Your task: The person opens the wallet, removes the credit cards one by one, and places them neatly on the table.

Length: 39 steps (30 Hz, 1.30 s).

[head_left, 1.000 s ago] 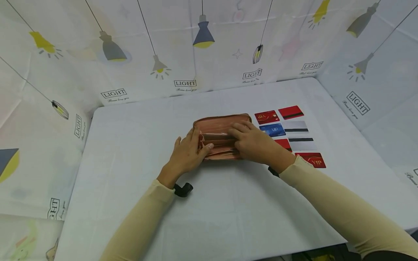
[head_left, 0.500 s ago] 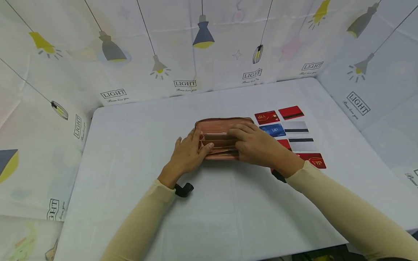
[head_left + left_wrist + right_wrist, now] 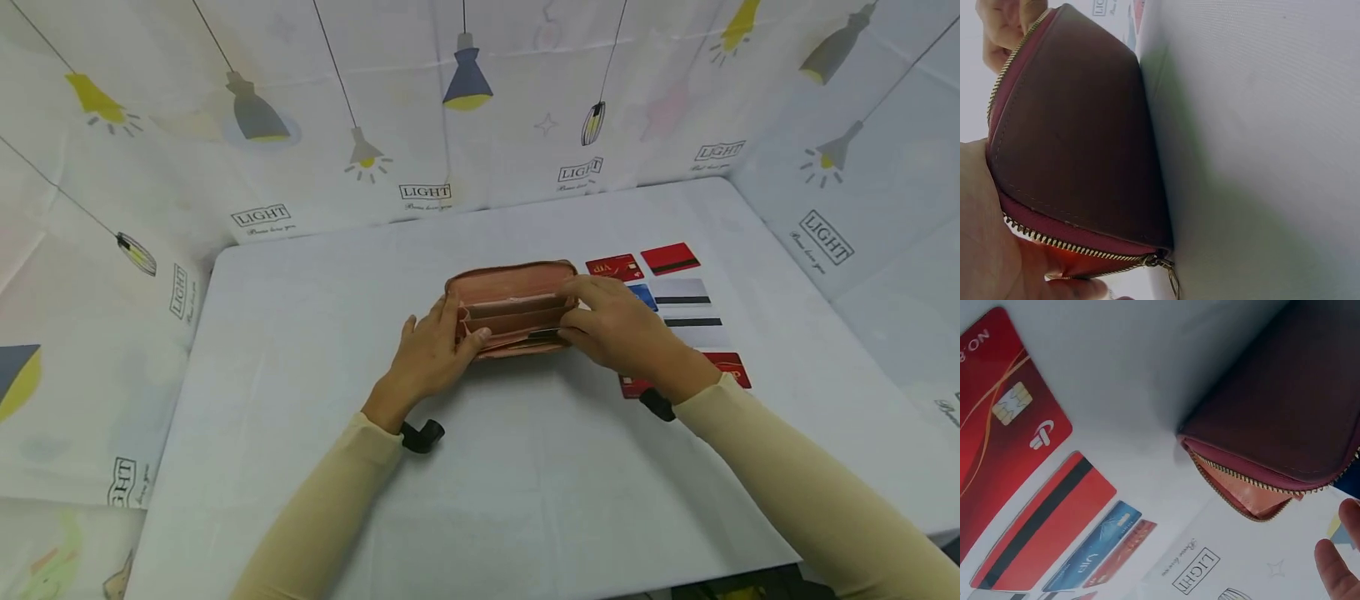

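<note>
A brown zip wallet (image 3: pixel 513 317), pink inside, stands unzipped on the table with its divided pockets facing up. My left hand (image 3: pixel 427 354) grips its left end, the thumb over the front edge into the opening. In the left wrist view that hand's palm (image 3: pixel 982 231) lies along the toothed zip. At the wallet's right end is my right hand (image 3: pixel 618 329), its index finger and thumb bent at the opening. A dark strip (image 3: pixel 543 333) shows in the front pocket beside that thumb. I cannot tell whether the right fingers pinch anything.
Right of the wallet several cards lie in rows: a red VIP card (image 3: pixel 615 267), a red striped card (image 3: pixel 670 258), a blue card (image 3: pixel 643 296) and silver striped cards (image 3: pixel 693 333). My right hand and wrist partly cover others. A lamp-print cloth (image 3: pixel 510 100) hangs behind the table.
My right hand has moved right, from over the wallet's pockets to its right end, baring more of the inside and covering more of the cards. The left hand keeps its place.
</note>
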{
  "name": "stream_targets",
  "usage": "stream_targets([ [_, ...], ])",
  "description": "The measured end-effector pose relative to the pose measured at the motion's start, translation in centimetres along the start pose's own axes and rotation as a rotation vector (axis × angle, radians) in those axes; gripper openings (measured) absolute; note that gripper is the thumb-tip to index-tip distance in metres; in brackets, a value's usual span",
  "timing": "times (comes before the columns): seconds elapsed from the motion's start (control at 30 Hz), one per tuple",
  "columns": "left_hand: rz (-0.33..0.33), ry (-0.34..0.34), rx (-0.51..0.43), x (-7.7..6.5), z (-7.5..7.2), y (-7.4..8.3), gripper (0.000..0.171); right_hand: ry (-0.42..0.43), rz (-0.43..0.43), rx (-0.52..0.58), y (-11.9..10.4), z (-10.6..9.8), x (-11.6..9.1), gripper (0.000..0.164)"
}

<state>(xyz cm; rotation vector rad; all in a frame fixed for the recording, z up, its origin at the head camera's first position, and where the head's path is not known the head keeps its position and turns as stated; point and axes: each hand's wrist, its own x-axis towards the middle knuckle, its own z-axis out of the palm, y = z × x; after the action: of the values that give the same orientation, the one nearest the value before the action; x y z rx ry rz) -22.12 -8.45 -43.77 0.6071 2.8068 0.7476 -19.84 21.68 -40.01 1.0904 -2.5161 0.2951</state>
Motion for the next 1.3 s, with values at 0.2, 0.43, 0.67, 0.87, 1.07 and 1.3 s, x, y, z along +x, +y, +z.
stream_targets([
  [0.2, 0.000, -0.011, -0.001, 0.0, 0.2, 0.4, 0.092, 0.067, 0.014, 0.033, -0.1, -0.7, -0.8, 0.017],
  [0.43, 0.012, -0.021, 0.008, 0.1, 0.6, 0.9, 0.092, 0.152, 0.152, 0.102, 0.0, -2.9, -1.9, 0.017],
  [0.67, 0.024, -0.027, 0.014, 0.1, 0.7, 1.2, 0.093, 0.089, 0.505, 0.225, 1.3, -6.5, -5.1, 0.010],
  [0.87, 0.005, -0.033, 0.023, 0.2, 0.7, 0.9, 0.095, 0.040, 0.704, 0.323, 2.3, -7.6, -8.4, 0.017],
  [1.07, 0.010, -0.031, 0.018, 0.0, 0.6, 0.8, 0.096, 0.029, 0.802, 0.383, 2.4, -7.7, -10.9, 0.019],
  [1.3, 0.020, 0.001, 0.008, -0.2, 0.4, 0.4, 0.091, -0.044, 0.868, 0.446, 2.2, -7.3, -12.1, 0.020],
])
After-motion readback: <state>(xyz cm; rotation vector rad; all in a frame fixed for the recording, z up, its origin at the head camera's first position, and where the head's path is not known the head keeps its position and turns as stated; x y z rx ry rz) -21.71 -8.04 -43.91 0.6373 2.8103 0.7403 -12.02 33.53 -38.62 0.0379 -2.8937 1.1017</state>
